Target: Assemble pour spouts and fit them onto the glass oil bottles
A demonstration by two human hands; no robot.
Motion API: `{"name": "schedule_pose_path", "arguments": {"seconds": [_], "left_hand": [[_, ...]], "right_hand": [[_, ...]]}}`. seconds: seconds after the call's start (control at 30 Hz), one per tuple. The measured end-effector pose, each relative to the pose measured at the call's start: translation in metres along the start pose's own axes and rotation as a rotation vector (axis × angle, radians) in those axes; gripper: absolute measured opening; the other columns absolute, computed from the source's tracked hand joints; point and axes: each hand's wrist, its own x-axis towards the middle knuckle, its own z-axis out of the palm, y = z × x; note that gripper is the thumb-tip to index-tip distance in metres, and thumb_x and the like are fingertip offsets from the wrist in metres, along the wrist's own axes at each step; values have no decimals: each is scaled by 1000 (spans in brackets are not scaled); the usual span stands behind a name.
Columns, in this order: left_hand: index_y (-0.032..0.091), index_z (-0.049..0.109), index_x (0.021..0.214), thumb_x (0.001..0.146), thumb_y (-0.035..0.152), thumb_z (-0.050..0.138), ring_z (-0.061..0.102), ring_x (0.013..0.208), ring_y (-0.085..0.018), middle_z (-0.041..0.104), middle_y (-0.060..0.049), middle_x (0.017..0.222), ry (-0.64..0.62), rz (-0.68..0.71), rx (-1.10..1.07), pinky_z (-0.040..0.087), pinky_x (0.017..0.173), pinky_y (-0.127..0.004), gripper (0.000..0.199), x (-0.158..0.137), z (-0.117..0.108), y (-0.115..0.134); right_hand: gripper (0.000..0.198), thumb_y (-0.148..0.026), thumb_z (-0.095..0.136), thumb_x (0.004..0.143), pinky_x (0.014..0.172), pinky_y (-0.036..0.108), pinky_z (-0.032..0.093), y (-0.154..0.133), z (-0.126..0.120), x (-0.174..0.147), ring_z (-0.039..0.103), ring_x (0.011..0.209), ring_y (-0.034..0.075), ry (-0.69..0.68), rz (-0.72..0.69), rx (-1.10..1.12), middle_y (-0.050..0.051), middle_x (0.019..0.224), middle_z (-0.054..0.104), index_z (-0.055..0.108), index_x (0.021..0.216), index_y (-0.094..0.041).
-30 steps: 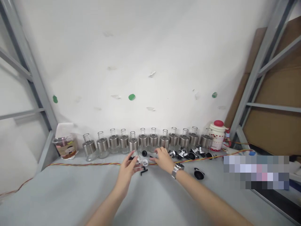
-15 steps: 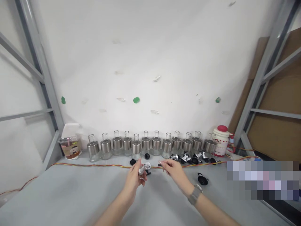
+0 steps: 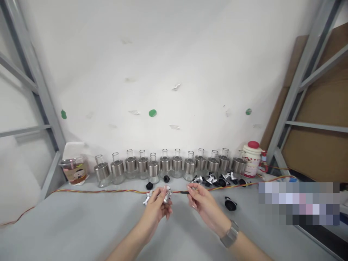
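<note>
My left hand is closed around a silver pour spout, partly covered by the fingers. Silver ends stick out on the hand's left side; whether they belong to the same spout I cannot tell. Pinched between the thumb and fingers of my right hand is a short, thin black piece, pointing left toward the spout without touching it. Two small black stoppers lie just beyond my left hand. More silver-and-black spouts lie in a pile beyond my right hand.
Several glass bottles with steel sleeves stand along the wall. A drink cup is at the left, a white jar with a red top at the right. A twisted red-yellow wire crosses the table. A round black lid lies at right.
My left hand has turned the spout, and silver ends now show on its left side. My right hand still pinches the black piece, which shows more clearly. The whole view has shifted slightly.
</note>
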Motion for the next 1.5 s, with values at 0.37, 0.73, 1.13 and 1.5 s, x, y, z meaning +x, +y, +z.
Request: {"name": "schedule_pose_path", "arguments": {"seconds": [0.37, 0.73, 1.13, 1.5], "left_hand": [[24, 40, 98, 66, 47, 64, 51, 40, -7, 51, 7, 65, -36, -32, 100, 26, 30, -15, 46, -1, -1, 0], [22, 49, 97, 64, 57, 58, 45, 35, -5, 53, 5, 63, 159, -24, 118, 20, 32, -15, 49, 8, -7, 4], [20, 41, 59, 71, 66, 38, 17, 28, -3, 26, 11, 38, -196, -447, 168, 7, 32, -19, 48, -14, 5, 1], [23, 37, 77, 69, 40, 65, 18, 34, -3, 29, 13, 42, -407, -338, 228, 13, 37, -18, 33, -31, 14, 17]], "right_hand": [[36, -40, 68, 65, 43, 20, 20, 0, 13, -12, 36, 42, 6, -145, 43, 5, -8, 46, 46, 38, 73, -22], [34, -44, 62, 71, 39, 18, 22, 4, 11, -11, 35, 39, 5, -270, -55, -38, -10, 49, 43, 37, 77, -22], [26, -43, 51, 80, 42, 18, 20, 9, 8, -15, 28, 43, 5, -390, -162, -177, -10, 57, 35, 33, 83, -24], [11, -35, 33, 90, 54, 22, 33, 8, 8, -28, 39, 57, 10, -242, -394, -594, -6, 64, 39, 32, 91, -24]]}}
